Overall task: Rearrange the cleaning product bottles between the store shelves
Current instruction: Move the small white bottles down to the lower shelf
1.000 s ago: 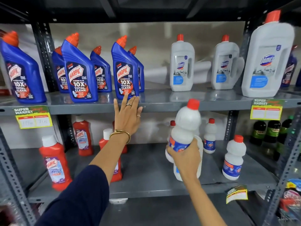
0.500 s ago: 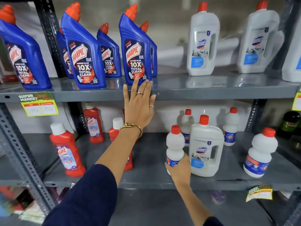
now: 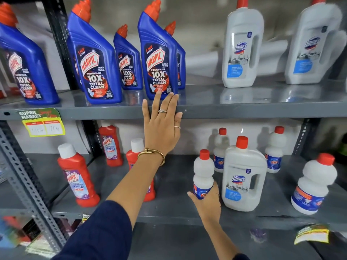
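Left of the white Domex jug [image 3: 243, 177] on the lower shelf [image 3: 178, 212], I see three red Harpic bottles [image 3: 78, 175] standing apart, and on the upper shelf [image 3: 225, 109], up and to the left of the jug, the blue Harpic bottles [image 3: 159, 59] stand in a loose group. My left hand [image 3: 161, 126] lies flat and open against that shelf's front edge, fingertips at the foot of one blue bottle, holding nothing. Just beside the jug's left wall, my right hand [image 3: 206, 201] is wrapped round the base of a small white bottle [image 3: 203, 175], upright; I cannot tell whether it rests on the shelf. Behind and to the right of the jug, three more small white bottles [image 3: 315, 186] stand scattered. Above the jug, two Domex jugs [image 3: 242, 47] remain. I judge the sorting part-done: whites gather below, yet the spacing needs tidying.
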